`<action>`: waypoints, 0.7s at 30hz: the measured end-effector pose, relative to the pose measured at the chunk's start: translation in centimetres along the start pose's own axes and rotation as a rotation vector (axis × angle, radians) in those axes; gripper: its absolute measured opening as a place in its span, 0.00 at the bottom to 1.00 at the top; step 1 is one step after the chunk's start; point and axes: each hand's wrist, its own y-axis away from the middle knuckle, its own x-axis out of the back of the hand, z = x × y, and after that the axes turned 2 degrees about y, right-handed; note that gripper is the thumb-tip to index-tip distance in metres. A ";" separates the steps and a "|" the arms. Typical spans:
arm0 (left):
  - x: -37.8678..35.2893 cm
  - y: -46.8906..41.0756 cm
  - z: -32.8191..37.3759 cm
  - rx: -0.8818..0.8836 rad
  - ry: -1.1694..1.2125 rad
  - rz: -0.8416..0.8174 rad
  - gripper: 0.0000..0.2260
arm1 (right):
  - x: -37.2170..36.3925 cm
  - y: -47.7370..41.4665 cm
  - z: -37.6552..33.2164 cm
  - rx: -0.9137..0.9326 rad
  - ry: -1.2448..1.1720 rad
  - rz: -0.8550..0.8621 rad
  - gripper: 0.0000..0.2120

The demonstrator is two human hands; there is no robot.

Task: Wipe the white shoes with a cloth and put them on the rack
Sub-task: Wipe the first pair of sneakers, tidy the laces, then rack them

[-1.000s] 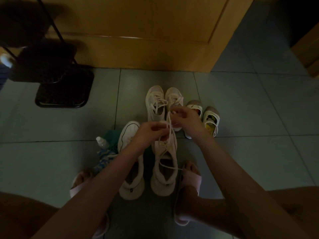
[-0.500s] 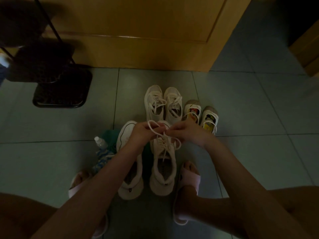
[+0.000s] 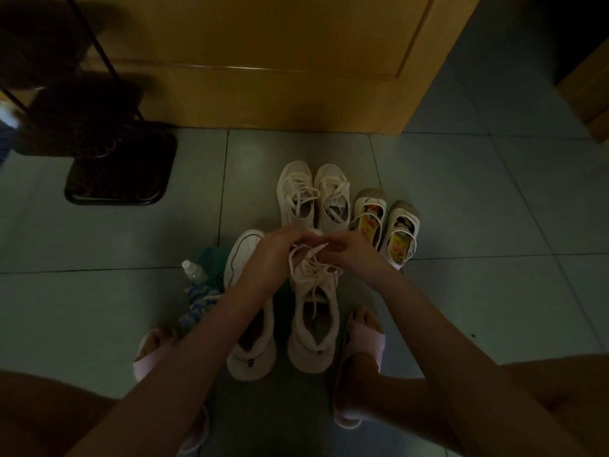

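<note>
Two hands meet: left hand (image 3: 273, 255) and right hand (image 3: 352, 255) pinch the laces (image 3: 308, 258) of a white shoe (image 3: 314, 324) on the floor (image 3: 461, 225), beside its mate (image 3: 245, 252). Another pair (image 3: 313, 199), small shoes (image 3: 385, 225) and a bottle (image 3: 194, 272) crowd around; the rack (image 3: 115, 173) stands well apart, leftward.

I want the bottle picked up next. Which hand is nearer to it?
Left. The left hand is right of the bottle, over a white shoe; the right hand is farther right. Both pinch the lace.

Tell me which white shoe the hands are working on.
The nearer pair's right shoe: left hand and right hand both pinch its laces above the toe. Its partner and the farther white pair have no hand on them.
</note>
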 end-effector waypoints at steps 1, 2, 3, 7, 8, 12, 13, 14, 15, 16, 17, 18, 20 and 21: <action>-0.1 0.1 -0.1 -0.014 -0.002 0.021 0.12 | 0.0 -0.1 0.0 -0.004 -0.030 -0.002 0.12; -0.3 0.3 -0.1 -0.019 0.007 0.049 0.11 | 0.1 -0.2 0.0 -0.009 -0.054 -0.011 0.13; -0.5 0.3 -0.1 -0.014 0.030 0.078 0.11 | 0.1 -0.2 -0.1 -0.015 -0.064 -0.026 0.14; -0.9 0.3 0.5 0.046 0.171 0.140 0.13 | 0.2 -0.4 -0.1 -0.013 -0.089 -0.094 0.14; -0.8 0.4 0.6 0.053 0.188 0.149 0.13 | 0.3 -0.5 0.1 -0.018 -0.102 -0.113 0.13; -1.1 0.4 0.1 0.051 0.204 0.180 0.12 | 0.8 -0.9 1.0 -0.083 -0.183 -0.202 0.12; -1.2 0.4 -0.1 0.045 0.196 0.181 0.11 | 0.9 -0.9 1.2 -0.095 -0.180 -0.206 0.12; -1.3 0.4 -0.3 0.036 0.182 0.186 0.11 | 1.0 -1.0 1.2 -0.095 -0.156 -0.201 0.11; -1.4 0.4 -0.5 0.033 0.169 0.194 0.11 | 1.0 -1.0 1.1 -0.086 -0.118 -0.192 0.10; -1.4 0.5 -0.6 0.039 0.164 0.208 0.10 | 1.0 -1.1 1.0 -0.073 -0.070 -0.180 0.09; -1.4 0.6 -0.6 0.049 0.172 0.222 0.10 | 1.0 -1.3 0.7 -0.055 -0.008 -0.169 0.07; -1.4 0.7 -0.6 0.057 0.185 0.235 0.10 | 1.1 -1.4 0.5 -0.032 0.071 -0.147 0.06; -1.5 0.8 -0.5 0.061 0.214 0.250 0.09 | 1.4 -1.8 0.2 0.000 0.231 -0.063 0.06; -1.5 0.8 -0.4 0.065 0.224 0.249 0.09 | 1.7 -2.0 0.2 0.010 0.288 -0.009 0.06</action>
